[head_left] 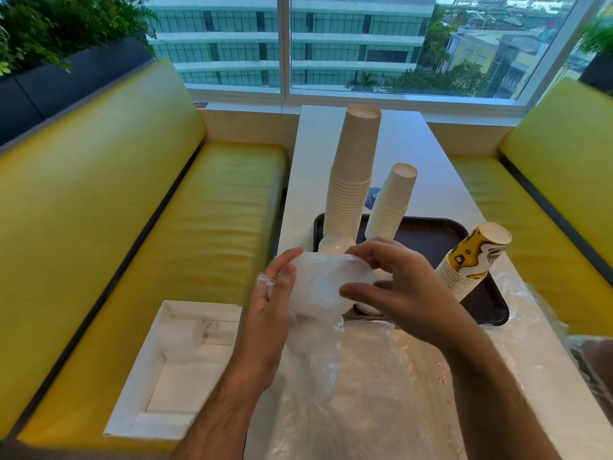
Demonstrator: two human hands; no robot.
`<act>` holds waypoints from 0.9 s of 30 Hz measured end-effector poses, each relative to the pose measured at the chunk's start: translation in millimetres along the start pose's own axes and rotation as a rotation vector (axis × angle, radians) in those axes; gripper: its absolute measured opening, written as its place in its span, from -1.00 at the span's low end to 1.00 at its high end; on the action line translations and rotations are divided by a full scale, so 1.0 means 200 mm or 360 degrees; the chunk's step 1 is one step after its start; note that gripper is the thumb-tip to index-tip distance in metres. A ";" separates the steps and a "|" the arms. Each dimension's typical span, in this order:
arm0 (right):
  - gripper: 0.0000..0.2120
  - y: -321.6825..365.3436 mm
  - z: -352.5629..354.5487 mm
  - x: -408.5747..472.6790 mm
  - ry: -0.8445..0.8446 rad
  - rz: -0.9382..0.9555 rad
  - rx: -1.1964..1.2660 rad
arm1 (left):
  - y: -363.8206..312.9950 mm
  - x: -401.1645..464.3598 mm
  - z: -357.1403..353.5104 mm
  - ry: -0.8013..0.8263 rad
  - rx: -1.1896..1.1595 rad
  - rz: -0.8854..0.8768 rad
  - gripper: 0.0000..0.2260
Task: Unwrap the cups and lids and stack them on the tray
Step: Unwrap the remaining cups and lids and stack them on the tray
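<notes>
Two yellow benches (99, 227) flank a white table (441, 154) beneath a window (365, 44). On the table lies one dark tray (431, 234) bearing three inverted cup stacks: a tall white (355, 167), a shorter white (393, 200) and a patterned one (474, 260) at its right edge. Left of the tray, one white box (159, 370) sits on a bench. Over the tray's near edge, the left hand (275, 300) and right hand (394, 287) each curl round one plastic-wrapped lid stack (321, 287).

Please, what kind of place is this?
Probably a café or office canteen booth: yellow bench seats flank a narrow white table, stacks of paper cups stand on a serving tray.
</notes>
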State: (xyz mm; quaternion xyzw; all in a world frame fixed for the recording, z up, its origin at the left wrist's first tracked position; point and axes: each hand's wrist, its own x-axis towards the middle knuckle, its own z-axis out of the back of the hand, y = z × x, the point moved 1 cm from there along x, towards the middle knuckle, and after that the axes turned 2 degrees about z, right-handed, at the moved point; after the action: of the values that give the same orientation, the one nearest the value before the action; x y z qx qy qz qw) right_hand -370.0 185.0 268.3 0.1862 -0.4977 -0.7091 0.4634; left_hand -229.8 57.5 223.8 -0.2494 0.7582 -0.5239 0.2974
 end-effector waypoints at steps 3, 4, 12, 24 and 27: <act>-0.79 -0.01 0.04 0.00 -0.0203 0.0038 0.0048 | -0.01 -0.01 -0.01 -0.0064 -0.0081 0.0044 -0.75; -0.83 0.00 0.04 -0.01 -0.0284 0.0076 0.0035 | -0.01 -0.01 -0.01 -0.0076 -0.0084 0.0061 -0.74; -0.69 -0.03 -0.04 -0.02 -0.0206 0.0351 -0.0495 | -0.05 -0.02 -0.08 0.0056 -0.0242 0.0130 -0.69; -0.58 -0.10 0.03 -0.03 -0.0074 0.0054 -0.0432 | -0.02 -0.01 -0.08 0.0038 -0.0297 0.0188 -0.61; -0.56 -0.14 0.05 -0.02 -0.0178 0.0029 -0.0423 | -0.01 0.00 -0.10 0.0048 -0.0307 0.0194 -0.67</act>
State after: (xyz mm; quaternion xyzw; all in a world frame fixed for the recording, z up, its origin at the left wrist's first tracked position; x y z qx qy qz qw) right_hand -388.2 196.7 248.1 0.0790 -0.4261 -0.7739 0.4619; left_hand -243.9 69.3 231.8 -0.2226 0.8232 -0.4331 0.2920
